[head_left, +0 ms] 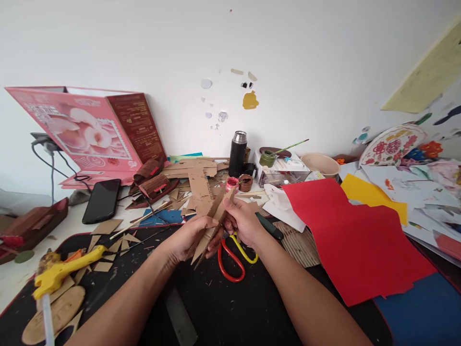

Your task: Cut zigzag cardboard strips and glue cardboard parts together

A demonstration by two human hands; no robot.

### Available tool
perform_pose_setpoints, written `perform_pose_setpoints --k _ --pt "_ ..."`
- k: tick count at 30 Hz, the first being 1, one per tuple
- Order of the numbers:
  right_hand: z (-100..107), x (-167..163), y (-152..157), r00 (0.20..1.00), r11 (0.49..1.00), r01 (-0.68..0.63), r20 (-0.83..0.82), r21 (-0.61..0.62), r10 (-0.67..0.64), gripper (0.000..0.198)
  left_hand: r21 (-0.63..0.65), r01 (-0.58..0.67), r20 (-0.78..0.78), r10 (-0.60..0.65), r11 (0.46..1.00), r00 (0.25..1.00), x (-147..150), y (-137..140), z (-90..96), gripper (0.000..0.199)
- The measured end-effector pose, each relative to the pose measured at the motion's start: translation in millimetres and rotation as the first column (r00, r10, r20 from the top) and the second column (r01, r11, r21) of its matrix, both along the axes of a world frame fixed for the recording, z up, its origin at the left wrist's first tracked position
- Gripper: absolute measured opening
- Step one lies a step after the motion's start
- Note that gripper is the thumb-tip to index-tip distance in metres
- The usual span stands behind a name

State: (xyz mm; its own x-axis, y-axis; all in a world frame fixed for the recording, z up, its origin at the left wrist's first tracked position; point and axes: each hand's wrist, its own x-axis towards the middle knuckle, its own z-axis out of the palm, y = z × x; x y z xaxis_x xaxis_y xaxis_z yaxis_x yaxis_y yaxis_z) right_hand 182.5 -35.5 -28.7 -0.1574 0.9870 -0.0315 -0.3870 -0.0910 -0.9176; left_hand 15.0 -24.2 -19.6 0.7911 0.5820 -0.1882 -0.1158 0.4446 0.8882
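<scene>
Both hands grip a narrow, pointed piece of brown cardboard [206, 239], held tilted over the black mat. Its layers stand slightly apart at the lower end. My left hand [196, 235] closes round the lower part, thumb on top. Higher up, my right hand [242, 220] pinches it near the upper tip, and some of its fingers are hidden behind the cardboard. Just below the hands lie scissors with one red and one yellow handle [231, 262]; their blades are hidden. A dark green-handled tool [269, 226] rests beside my right wrist.
A yellow glue gun [65, 271] and a black phone [102, 201] lie left. Cardboard scraps [201, 185], paint jars [246, 182] and a black flask [237, 154] stand behind. Red paper [360, 240] covers the right side. A grey metal strip [181, 315] lies in front.
</scene>
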Motion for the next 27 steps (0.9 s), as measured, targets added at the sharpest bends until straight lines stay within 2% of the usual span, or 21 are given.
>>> perform_pose_setpoints --k 4,8,11,15,27 --pt "0.6 1.3 0.8 1.000 1.000 0.025 0.001 -0.017 -0.025 0.067 0.028 -0.013 -0.022 0.014 1.000 1.000 -2.1 -0.8 2.0 0.046" --pt "2.4 2.7 3.4 0.993 0.993 0.116 0.003 0.007 -0.116 0.069 0.177 0.027 -0.074 -0.014 0.984 0.997 -10.7 2.0 9.7 0.063" --pt "3.5 3.4 5.1 0.985 0.985 0.171 0.002 0.029 -0.171 0.069 0.243 0.048 -0.118 -0.020 0.969 0.993 -16.6 5.5 12.7 0.058" --pt "2.4 4.2 5.3 0.987 0.987 0.159 0.022 0.017 -0.159 0.071 0.237 0.047 -0.110 -0.022 0.970 0.994 -18.4 6.9 12.8 0.049" --pt "5.4 6.6 5.4 0.980 0.983 0.182 0.091 -0.026 -0.179 0.072 0.192 0.052 -0.076 -0.038 0.980 0.996 -14.5 0.4 8.6 0.043"
